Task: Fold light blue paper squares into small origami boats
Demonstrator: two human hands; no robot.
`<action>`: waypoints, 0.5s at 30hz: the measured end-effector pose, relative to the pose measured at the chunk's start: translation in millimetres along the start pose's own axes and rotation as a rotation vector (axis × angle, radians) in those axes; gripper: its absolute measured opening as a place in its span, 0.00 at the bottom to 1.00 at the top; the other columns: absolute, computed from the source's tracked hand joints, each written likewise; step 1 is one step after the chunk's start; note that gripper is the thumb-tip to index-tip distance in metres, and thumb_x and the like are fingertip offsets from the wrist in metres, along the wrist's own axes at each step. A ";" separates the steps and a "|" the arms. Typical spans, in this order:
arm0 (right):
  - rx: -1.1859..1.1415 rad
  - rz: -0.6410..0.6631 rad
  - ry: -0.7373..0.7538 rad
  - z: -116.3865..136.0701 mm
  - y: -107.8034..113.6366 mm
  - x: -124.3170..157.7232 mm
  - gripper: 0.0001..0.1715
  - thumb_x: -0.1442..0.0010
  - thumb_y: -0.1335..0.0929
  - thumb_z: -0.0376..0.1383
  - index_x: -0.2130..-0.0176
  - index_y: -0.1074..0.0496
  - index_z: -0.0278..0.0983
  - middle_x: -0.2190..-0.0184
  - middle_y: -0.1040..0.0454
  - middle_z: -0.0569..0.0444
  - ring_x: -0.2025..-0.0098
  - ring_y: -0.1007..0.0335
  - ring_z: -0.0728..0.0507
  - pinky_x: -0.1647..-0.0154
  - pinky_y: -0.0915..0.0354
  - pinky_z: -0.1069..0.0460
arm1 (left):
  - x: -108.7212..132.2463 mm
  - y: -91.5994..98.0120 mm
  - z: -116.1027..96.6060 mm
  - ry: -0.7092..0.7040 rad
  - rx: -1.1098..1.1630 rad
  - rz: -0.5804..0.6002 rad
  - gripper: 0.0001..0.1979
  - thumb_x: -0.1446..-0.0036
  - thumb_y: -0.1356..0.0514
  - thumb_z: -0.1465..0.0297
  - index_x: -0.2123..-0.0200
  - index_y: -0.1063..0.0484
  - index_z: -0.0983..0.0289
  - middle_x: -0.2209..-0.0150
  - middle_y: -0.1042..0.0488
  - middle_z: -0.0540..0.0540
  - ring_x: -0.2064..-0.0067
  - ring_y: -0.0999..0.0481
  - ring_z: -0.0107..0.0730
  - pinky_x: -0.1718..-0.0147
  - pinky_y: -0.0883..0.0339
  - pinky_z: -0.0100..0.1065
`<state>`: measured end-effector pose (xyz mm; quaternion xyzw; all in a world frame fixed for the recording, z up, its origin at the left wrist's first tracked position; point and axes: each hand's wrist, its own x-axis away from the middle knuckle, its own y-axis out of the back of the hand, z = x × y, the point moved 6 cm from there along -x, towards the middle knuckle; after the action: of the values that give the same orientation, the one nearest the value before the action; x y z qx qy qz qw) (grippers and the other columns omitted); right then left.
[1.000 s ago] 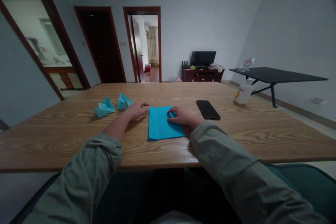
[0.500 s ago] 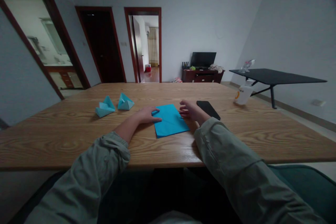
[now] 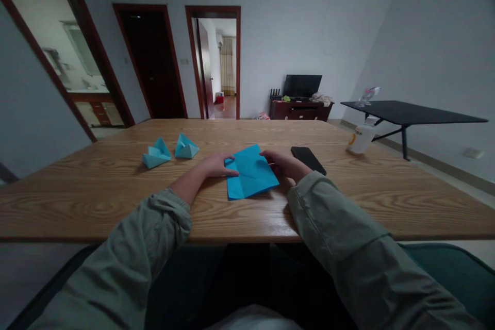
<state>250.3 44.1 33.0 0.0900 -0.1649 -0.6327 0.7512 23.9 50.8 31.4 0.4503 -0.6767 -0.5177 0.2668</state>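
the left hand (image 3: 215, 165) lies open, its fingertips on the left edge of a folded blue paper sheet (image 3: 252, 172) at the middle of the wooden desk (image 3: 96, 201). the right hand (image 3: 281, 163) curls at the sheet's right edge, though the dim view hides any grip. two folded blue paper boats (image 3: 157, 154) sit left, a black phone (image 3: 308, 160) right. flat, even finger pressure keeps such a sheet from sliding.
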 end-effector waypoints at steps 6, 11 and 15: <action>-0.115 0.152 0.101 4.4 -17.9 2.6 0.18 0.42 0.34 0.34 0.50 0.30 0.38 0.57 0.22 0.50 0.58 0.26 0.43 0.62 0.29 0.50 | -3.3 11.7 6.4 -0.007 0.037 -0.213 0.37 0.49 0.38 0.53 0.39 0.40 0.60 0.39 0.37 0.58 0.39 0.37 0.43 0.41 0.43 0.38; -0.091 -0.013 0.253 3.6 -3.5 -12.3 0.26 0.45 0.37 0.29 0.46 0.32 0.37 0.56 0.23 0.52 0.61 0.26 0.45 0.60 0.30 0.51 | -1.8 26.2 10.3 -0.002 0.114 -0.431 0.38 0.47 0.40 0.63 0.35 0.50 0.61 0.36 0.43 0.59 0.37 0.42 0.44 0.39 0.45 0.41; 0.255 -0.103 0.406 5.8 1.2 -14.6 0.23 0.46 0.38 0.27 0.53 0.25 0.35 0.55 0.23 0.51 0.55 0.28 0.43 0.52 0.33 0.49 | 2.0 38.1 10.6 -0.016 0.197 -0.584 0.35 0.45 0.44 0.69 0.35 0.51 0.63 0.36 0.43 0.60 0.37 0.41 0.41 0.43 0.39 0.39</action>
<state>247.1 59.0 36.8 0.3178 -0.0841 -0.6133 0.7182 1.6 56.2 63.7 0.6455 -0.5675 -0.5080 0.0565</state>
